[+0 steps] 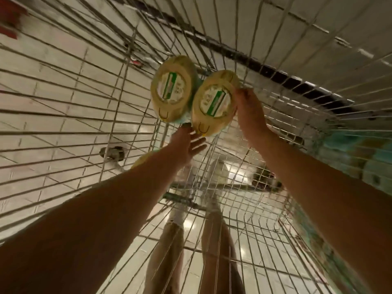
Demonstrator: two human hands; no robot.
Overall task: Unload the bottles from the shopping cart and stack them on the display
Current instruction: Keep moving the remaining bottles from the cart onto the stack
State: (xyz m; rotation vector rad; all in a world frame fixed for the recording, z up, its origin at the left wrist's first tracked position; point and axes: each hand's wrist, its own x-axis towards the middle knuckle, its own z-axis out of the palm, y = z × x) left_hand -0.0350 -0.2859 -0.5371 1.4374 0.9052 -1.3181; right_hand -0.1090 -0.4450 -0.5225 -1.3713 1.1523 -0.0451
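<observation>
1. Pale tiled floor (53, 66) shows through the wire on every side, seen from above looking straight down into the shopping cart (84, 132).
2. At centre frame the left hand (186, 143) reaches forward with fingers stretched out and spread. Its tips are at the lower edges of the two bottles, and it is not curled round anything.
3. Right of centre, the right hand (251, 113) grips the right edge of the nearer bottle (214, 102), fingers hooked over its rim.
4. That bottle is seen end-on. Its round yellowish face with a green and white label is turned up toward the viewer, and its long axis runs away down into the cart.
5. A second bottle (172, 88) stands just beside it to the upper left, touching it or nearly so. It is turned the same way, end-on with its label up.
6. Both bottles sit at the far end of the cart basket, above centre frame. I cannot make out anything else in the basket.
7. Outside the wire:
   - a cart wheel (112, 153) at left of centre
   - the person's legs (167, 251) at lower centre
   - blurred teal packs (356, 153) along the right edge
</observation>
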